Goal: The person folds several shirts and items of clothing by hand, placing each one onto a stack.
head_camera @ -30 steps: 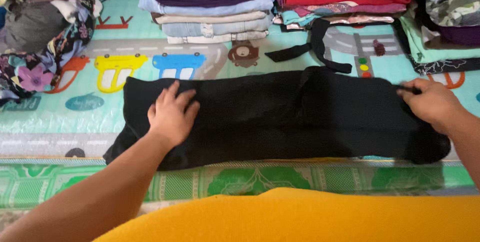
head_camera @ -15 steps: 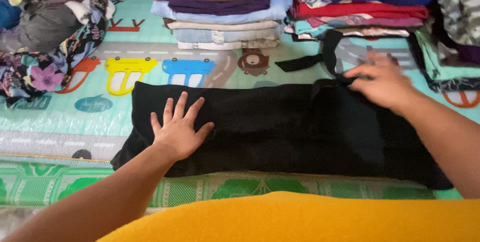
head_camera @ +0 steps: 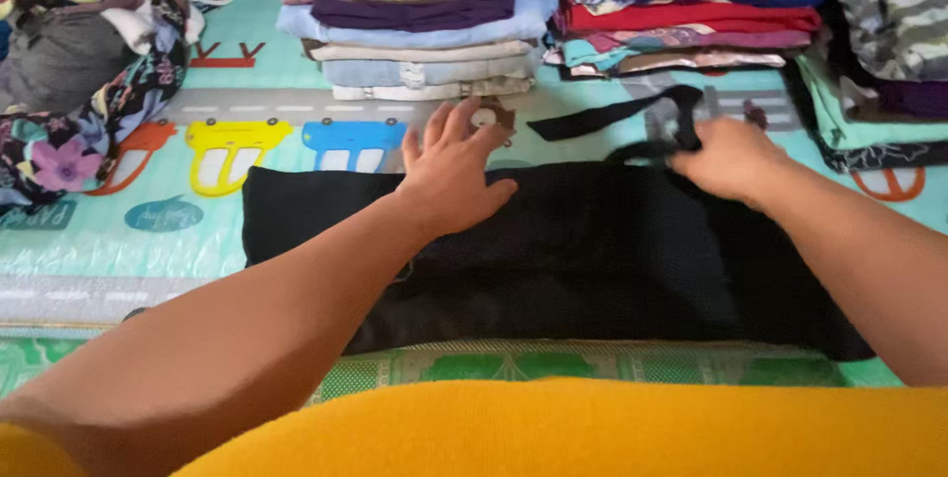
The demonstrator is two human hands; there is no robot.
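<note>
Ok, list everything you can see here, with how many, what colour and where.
Flat black fabric garment: one, black, spread across the mat in front.
Black fabric strap: one, black, at the garment's far edge.
Foam play mat with printed cars: one, teal, under everything.
Folded clothes stacks: two plain ones, mixed colours, far centre and far right-centre.
Loose floral clothes heap: one, dark, far left.
Green woven mat: one, near edge.
Yellow top: one, worn, bottom.
Left hand: open, on the garment's far edge.
Right hand: gripping the strap.

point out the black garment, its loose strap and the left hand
black garment [head_camera: 592, 260], head view, bare middle of the cloth
loose strap [head_camera: 592, 119], head view, middle of the band
left hand [head_camera: 452, 176], head view, back of the hand
</note>
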